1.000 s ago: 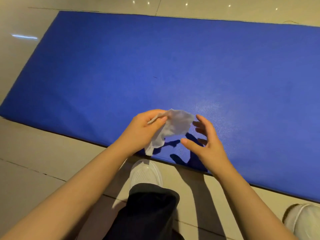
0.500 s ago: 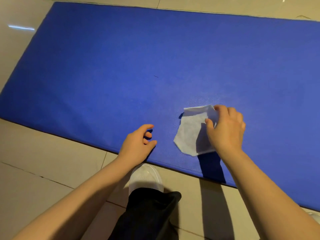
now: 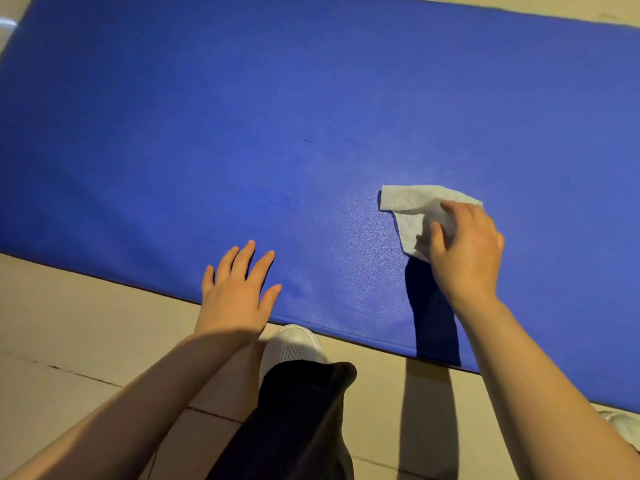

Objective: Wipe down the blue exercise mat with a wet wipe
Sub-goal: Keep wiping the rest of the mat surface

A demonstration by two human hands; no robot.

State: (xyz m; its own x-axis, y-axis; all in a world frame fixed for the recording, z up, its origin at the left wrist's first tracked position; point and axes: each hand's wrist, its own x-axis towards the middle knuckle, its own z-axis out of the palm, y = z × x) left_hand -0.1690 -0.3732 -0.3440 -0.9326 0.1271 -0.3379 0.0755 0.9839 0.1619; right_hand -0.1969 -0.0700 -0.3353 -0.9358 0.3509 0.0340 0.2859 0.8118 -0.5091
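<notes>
The blue exercise mat (image 3: 242, 116) covers most of the view and lies flat on the floor. A white wet wipe (image 3: 408, 206) lies spread on the mat right of centre. My right hand (image 3: 464, 251) rests on the wipe's near right part, thumb and fingers curled into it and pressing it to the mat. My left hand (image 3: 239, 289) lies flat, fingers spread, on the mat's near edge.
Beige floor tiles (image 3: 69, 341) run along the mat's near side. My white shoe (image 3: 294, 348) and black trouser leg (image 3: 298, 420) sit just below the mat's edge. A second white shoe (image 3: 627, 427) shows at the right border.
The wipe passed from my left hand to my right and now lies on the mat, farther right. My left hand opened and spread flat on the mat's edge.
</notes>
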